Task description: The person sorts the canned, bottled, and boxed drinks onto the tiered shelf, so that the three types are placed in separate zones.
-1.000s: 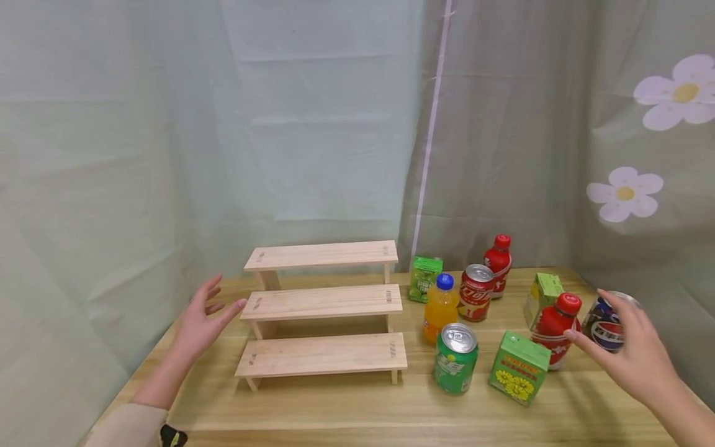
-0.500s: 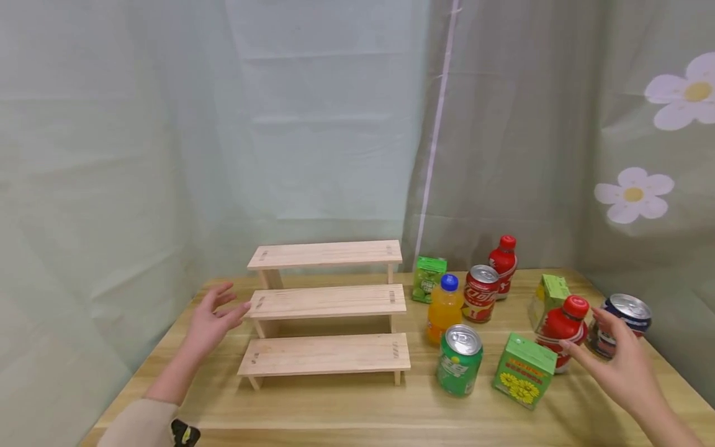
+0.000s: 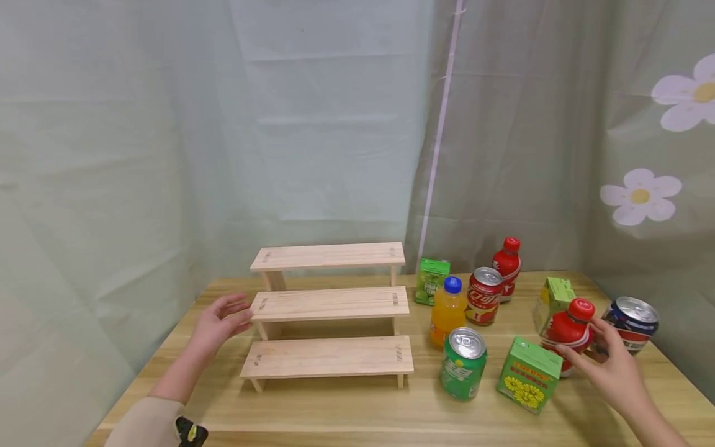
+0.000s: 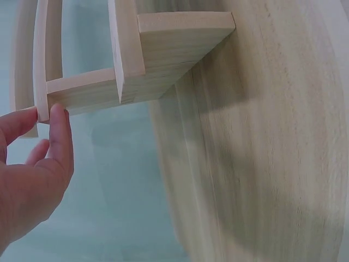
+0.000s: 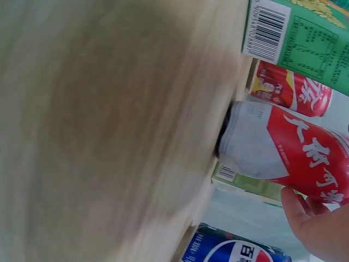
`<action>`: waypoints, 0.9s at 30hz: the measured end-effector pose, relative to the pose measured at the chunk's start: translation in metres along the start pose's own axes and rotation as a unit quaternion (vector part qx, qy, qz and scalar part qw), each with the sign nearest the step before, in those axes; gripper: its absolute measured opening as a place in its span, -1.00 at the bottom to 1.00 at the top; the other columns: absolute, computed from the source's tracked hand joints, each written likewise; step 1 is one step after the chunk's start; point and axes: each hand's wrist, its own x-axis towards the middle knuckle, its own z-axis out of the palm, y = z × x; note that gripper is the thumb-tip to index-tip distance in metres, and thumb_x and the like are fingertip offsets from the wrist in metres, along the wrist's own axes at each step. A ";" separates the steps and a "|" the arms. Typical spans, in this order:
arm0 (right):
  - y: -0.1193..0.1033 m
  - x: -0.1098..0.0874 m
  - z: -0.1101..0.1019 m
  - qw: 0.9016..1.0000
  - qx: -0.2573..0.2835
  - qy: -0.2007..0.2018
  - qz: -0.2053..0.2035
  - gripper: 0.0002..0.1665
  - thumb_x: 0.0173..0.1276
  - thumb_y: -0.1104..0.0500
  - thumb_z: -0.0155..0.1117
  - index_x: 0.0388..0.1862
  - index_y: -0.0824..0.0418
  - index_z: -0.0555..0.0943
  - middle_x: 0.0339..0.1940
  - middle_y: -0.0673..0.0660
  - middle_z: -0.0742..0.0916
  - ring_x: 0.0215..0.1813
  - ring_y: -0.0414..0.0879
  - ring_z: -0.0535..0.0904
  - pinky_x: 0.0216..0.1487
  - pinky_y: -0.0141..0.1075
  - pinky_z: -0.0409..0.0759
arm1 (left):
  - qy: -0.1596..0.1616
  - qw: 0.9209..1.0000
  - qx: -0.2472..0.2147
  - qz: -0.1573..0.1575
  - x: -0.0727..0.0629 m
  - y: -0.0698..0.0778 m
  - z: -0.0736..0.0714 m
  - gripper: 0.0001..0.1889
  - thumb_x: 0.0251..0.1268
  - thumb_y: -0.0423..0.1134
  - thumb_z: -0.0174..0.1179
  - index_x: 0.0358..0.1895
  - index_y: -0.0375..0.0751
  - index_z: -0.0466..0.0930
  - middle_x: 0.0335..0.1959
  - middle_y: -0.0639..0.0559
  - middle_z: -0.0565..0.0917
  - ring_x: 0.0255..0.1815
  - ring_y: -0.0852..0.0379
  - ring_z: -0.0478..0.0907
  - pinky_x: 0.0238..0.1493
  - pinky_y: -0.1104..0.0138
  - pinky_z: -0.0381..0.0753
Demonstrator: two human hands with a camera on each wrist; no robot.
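A three-tier wooden display stand (image 3: 329, 304) stands on the table. At the left end of its middle tier, my left hand (image 3: 219, 326) pinches the board's edge; the left wrist view shows the thumb and index finger (image 4: 61, 136) on either side of the board. My right hand (image 3: 611, 366) holds a red plastic bottle (image 3: 568, 332) with a red cap, thumb on its near left side and fingers round its right. In the right wrist view the bottle's white-and-red label (image 5: 305, 150) shows, with a fingertip against it. Most of the right hand is outside that view.
Close by the held bottle are a green drink carton (image 3: 529, 375), a dark blue can (image 3: 634, 323) and a yellow-green carton (image 3: 553, 301). Further left stand a green can (image 3: 463, 366), an orange drink bottle (image 3: 448, 313), a red can (image 3: 484, 298), another red bottle (image 3: 507, 270) and a small green carton (image 3: 432, 282).
My right hand has moved left and closed round the red bottle. My left hand has moved right to the stand's middle tier and taken its edge. The view has shifted slightly left.
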 end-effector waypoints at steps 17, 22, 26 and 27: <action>0.000 0.005 0.002 0.999 0.033 -0.010 -0.003 -0.17 -0.01 0.41 0.49 0.20 0.49 0.24 -0.26 -0.65 0.38 -0.23 -0.73 0.36 -0.35 -0.80 0.45 | -0.041 0.994 -0.094 -0.025 0.005 -0.010 -0.004 -0.38 0.35 -0.38 0.12 0.36 -0.59 0.08 -0.11 0.18 0.52 -0.20 0.41 0.57 -0.05 0.50 0.65; -0.003 0.002 -0.001 1.000 0.025 -0.016 0.006 -0.14 -0.01 0.37 0.50 0.20 0.53 0.23 -0.27 -0.66 0.37 -0.25 -0.71 0.37 -0.36 -0.79 0.46 | -0.052 0.992 -0.107 -0.040 0.004 -0.010 -0.005 -0.37 0.38 -0.39 0.08 0.39 -0.58 0.03 -0.16 0.26 0.54 -0.20 0.40 0.59 -0.02 0.49 0.64; -0.005 0.002 -0.007 1.000 0.011 -0.006 0.008 -0.16 0.00 0.35 0.51 0.18 0.50 0.25 -0.30 -0.65 0.38 -0.29 -0.71 0.37 -0.39 -0.79 0.45 | -0.057 0.992 -0.103 -0.050 0.005 -0.008 -0.005 -0.38 0.41 -0.37 0.04 0.41 -0.55 0.01 -0.13 0.22 0.53 -0.19 0.40 0.58 0.01 0.48 0.63; -0.006 0.002 -0.009 1.000 0.015 -0.002 0.008 -0.17 0.00 0.36 0.51 0.19 0.49 0.25 -0.31 -0.65 0.39 -0.29 -0.71 0.37 -0.39 -0.79 0.44 | -0.057 0.992 -0.101 -0.050 0.005 -0.007 -0.005 -0.38 0.41 -0.37 0.04 0.41 -0.55 0.01 -0.12 0.21 0.52 -0.19 0.40 0.58 0.01 0.48 0.63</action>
